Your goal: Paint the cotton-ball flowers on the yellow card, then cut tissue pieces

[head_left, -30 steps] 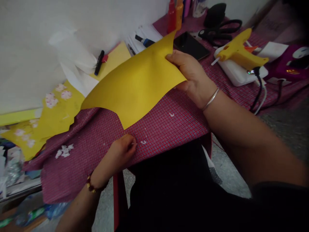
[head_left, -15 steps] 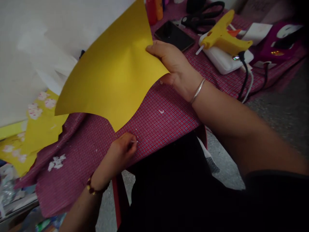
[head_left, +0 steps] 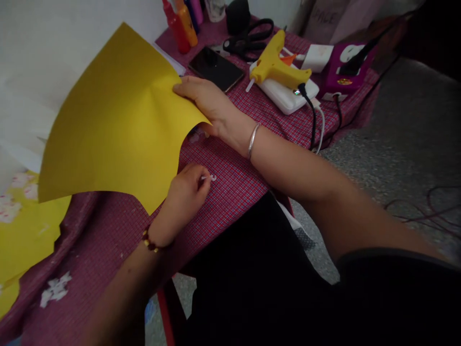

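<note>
My right hand (head_left: 209, 103), with a silver bangle on the wrist, grips a large yellow sheet of card or paper (head_left: 111, 125) by its right edge, thumb on top. The sheet is raised above the table and curves, with a crease near the thumb. Below its lower right edge, my left hand (head_left: 190, 190) is closed over the tablecloth (head_left: 230, 192). A small white scrap (head_left: 213, 178) shows at its fingertips, and a sliver of white lies between thumb and finger. Part of the sheet hides the cloth behind it.
At the back right, a yellow glue gun (head_left: 281, 65) lies on a white box (head_left: 288, 96), near a purple power unit (head_left: 344, 77). A phone (head_left: 216, 68), black scissors (head_left: 248, 43) and bottles (head_left: 176, 29) stand behind. White scraps (head_left: 55, 288) and yellow paper (head_left: 29, 240) lie left.
The view has swung right, so the table things appear further left. My left hand has moved across the cloth, away from me and to the right. My right hand keeps hold of the yellow sheet.
</note>
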